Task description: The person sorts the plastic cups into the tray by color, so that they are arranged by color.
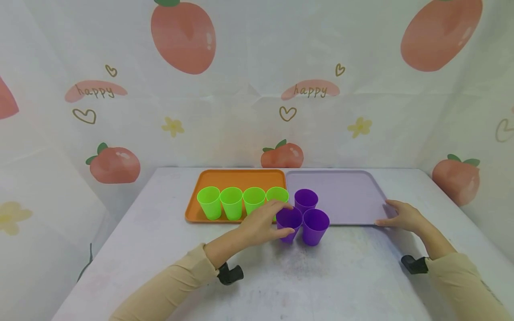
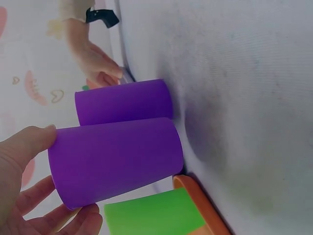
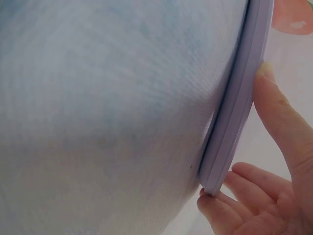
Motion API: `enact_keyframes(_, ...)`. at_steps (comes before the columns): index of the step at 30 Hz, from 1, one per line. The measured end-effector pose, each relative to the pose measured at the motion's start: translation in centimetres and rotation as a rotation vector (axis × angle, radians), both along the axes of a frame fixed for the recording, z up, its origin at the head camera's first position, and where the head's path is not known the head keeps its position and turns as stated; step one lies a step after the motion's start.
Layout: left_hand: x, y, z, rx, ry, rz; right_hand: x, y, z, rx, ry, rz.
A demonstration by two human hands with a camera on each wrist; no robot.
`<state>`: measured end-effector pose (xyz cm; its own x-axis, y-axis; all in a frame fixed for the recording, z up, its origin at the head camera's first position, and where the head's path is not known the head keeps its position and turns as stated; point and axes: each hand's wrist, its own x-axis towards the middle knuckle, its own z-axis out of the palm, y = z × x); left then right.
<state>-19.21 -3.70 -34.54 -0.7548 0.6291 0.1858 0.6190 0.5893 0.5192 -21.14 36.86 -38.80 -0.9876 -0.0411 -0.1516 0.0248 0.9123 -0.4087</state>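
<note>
My left hand (image 1: 259, 225) holds a purple cup (image 1: 290, 222) near its rim, thumb on one side and fingers on the other. In the left wrist view this cup (image 2: 117, 164) is upright beside another purple cup (image 2: 124, 104). Right of it in the head view is that second purple cup (image 1: 315, 228), with a third purple cup (image 1: 306, 200) behind, by the lilac tray's left part. At the near right corner of the lilac tray (image 1: 337, 196), my right hand (image 1: 403, 217) grips the edge, thumb along the near side and fingers around the right side.
An orange tray (image 1: 241, 177) lies against the lilac tray's left side. Several green cups (image 1: 210, 205) stand in a row along its front. Behind the white table (image 1: 168, 267) hangs a printed cloth (image 1: 241, 120).
</note>
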Motion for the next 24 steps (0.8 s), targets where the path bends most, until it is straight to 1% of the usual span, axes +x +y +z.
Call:
enact_keyframes(8,0.2,0.0,0.4,0.007,0.026,0.000,0.1,0.0,0.0,-0.005,-0.002,0.004)
enact_keyframes(17,0.3,-0.2,0.8,0.006,0.019,0.007,0.1,-0.1,0.0,-0.006,0.004,0.006)
enact_keyframes(24,0.3,-0.2,1.4,0.034,0.021,0.003,0.1,0.0,0.0,-0.001,0.017,0.012)
